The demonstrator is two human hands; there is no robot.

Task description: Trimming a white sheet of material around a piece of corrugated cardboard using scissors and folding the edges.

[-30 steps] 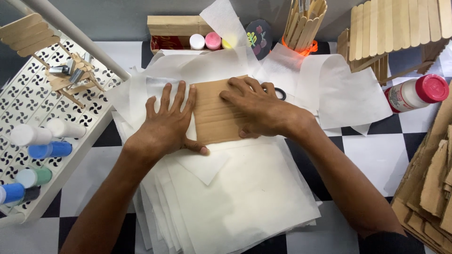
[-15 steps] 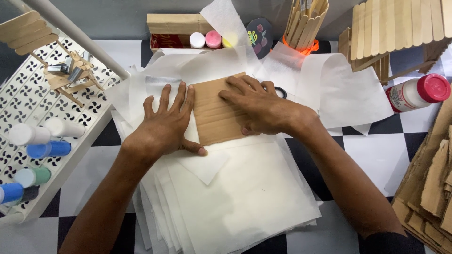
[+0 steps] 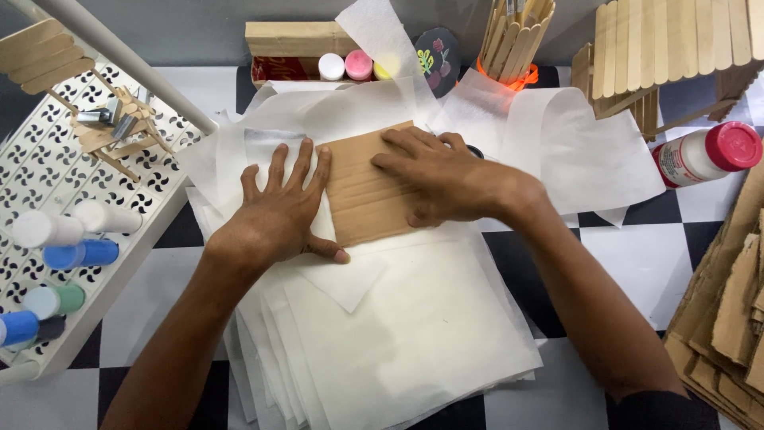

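Wooden sticks stand bundled in a stick-walled cup point(image 3: 513, 44) at the far edge of the surface point(image 3: 676, 247); beside it an open box point(image 3: 294, 49) holds small paint pots. A white perforated rack point(image 3: 56, 207) along the left edge carries more paint bottles lying down. Mid-surface, a brown cardboard piece point(image 3: 362, 195) lies on a thick stack of white paper sheets point(image 3: 398, 334). The left hand point(image 3: 274, 211) is open, fingers spread flat, pressing its left edge; the right hand point(image 3: 434, 175) lies flat and open on its right part. A glue bottle point(image 3: 704, 155) and cardboard scraps point(image 3: 728, 318) crowd the right edge; the near edge stays freer.
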